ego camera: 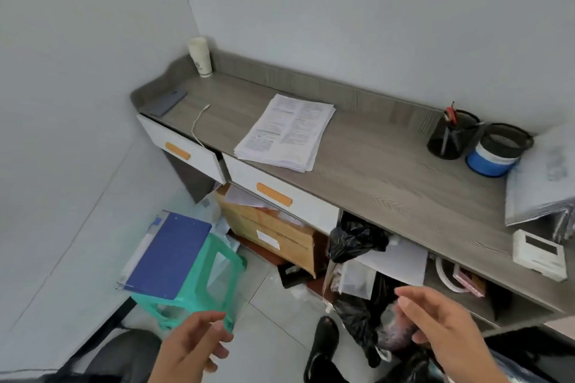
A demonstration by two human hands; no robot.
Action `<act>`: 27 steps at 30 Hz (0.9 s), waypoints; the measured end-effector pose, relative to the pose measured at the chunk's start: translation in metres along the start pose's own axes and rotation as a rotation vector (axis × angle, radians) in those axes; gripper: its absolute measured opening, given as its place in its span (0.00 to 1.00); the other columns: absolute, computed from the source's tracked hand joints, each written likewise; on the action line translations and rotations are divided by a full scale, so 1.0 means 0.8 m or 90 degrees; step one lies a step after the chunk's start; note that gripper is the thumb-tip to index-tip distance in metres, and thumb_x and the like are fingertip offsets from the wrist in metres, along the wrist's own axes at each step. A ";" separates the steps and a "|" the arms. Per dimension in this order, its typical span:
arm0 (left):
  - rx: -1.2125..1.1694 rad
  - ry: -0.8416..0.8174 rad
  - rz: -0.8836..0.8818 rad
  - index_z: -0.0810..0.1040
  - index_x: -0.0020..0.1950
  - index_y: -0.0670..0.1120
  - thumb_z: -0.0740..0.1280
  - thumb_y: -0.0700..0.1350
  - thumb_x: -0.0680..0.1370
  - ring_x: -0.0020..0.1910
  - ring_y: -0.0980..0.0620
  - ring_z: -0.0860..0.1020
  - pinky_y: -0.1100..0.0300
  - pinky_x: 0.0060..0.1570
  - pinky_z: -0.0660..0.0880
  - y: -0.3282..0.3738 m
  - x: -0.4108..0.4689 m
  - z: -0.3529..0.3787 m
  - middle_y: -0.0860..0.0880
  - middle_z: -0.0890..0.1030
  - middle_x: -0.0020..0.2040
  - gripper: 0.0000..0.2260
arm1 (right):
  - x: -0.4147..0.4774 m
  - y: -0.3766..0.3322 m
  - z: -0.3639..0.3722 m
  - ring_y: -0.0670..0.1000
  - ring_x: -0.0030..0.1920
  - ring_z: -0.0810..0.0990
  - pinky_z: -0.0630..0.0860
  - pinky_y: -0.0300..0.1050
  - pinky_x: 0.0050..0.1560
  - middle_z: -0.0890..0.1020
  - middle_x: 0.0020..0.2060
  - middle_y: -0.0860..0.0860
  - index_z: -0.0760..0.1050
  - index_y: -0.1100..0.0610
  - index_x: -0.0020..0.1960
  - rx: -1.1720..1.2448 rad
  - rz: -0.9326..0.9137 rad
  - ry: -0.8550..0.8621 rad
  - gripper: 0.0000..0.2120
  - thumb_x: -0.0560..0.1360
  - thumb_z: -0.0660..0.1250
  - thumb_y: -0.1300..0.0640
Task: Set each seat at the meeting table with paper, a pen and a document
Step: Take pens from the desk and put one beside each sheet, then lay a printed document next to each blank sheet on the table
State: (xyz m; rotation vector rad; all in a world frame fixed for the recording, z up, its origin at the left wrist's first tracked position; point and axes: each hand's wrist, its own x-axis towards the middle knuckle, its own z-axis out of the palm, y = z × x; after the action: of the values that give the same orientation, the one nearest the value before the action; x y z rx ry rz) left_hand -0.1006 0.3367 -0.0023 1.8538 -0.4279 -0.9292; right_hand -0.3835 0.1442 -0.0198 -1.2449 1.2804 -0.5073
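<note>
left hand [193,342] loose, empty | right hand [441,323] loose, empty | printed stack [287,134] on desk [373,171]

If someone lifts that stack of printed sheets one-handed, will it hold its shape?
Probably not: the stack of printed sheets looks loose, edges fanned, so it likely sags and slides apart. Its near corner sits at the desk edge, so a push might spill it.

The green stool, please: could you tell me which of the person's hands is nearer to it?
Left. The left hand is just below the green stool, fingertips almost at its leg; the right hand is far off to its right.
</note>
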 end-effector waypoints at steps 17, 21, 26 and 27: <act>0.056 0.047 0.034 0.81 0.48 0.42 0.64 0.35 0.78 0.35 0.44 0.79 0.52 0.34 0.75 0.157 0.284 0.025 0.42 0.85 0.37 0.07 | 0.327 -0.176 0.076 0.44 0.42 0.83 0.74 0.40 0.42 0.85 0.40 0.47 0.79 0.48 0.52 -0.058 -0.096 -0.048 0.06 0.76 0.69 0.57; 0.090 0.029 0.083 0.81 0.46 0.46 0.65 0.36 0.78 0.37 0.44 0.80 0.53 0.36 0.76 0.180 0.365 0.037 0.45 0.85 0.36 0.07 | 0.359 -0.192 0.084 0.47 0.52 0.81 0.77 0.46 0.54 0.82 0.50 0.45 0.76 0.46 0.52 -0.048 -0.083 0.037 0.08 0.76 0.69 0.58; 0.195 -0.029 0.169 0.79 0.50 0.54 0.67 0.44 0.78 0.49 0.48 0.80 0.56 0.48 0.75 0.202 0.485 0.062 0.51 0.82 0.49 0.05 | 0.406 -0.218 0.112 0.47 0.66 0.73 0.71 0.52 0.68 0.72 0.65 0.43 0.67 0.48 0.71 0.036 0.019 0.091 0.24 0.77 0.69 0.54; 0.247 -0.042 0.206 0.78 0.53 0.54 0.66 0.46 0.78 0.53 0.50 0.78 0.57 0.51 0.73 0.205 0.506 0.066 0.53 0.79 0.54 0.05 | 0.415 -0.222 0.122 0.49 0.68 0.71 0.71 0.55 0.68 0.70 0.67 0.44 0.65 0.49 0.73 0.091 0.062 0.093 0.27 0.77 0.69 0.54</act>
State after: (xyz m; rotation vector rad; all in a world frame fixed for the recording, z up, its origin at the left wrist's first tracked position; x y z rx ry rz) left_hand 0.1381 -0.0311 -0.0360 2.0198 -0.9733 -0.7213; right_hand -0.1396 -0.1585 -0.0221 -1.0361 1.3944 -0.6173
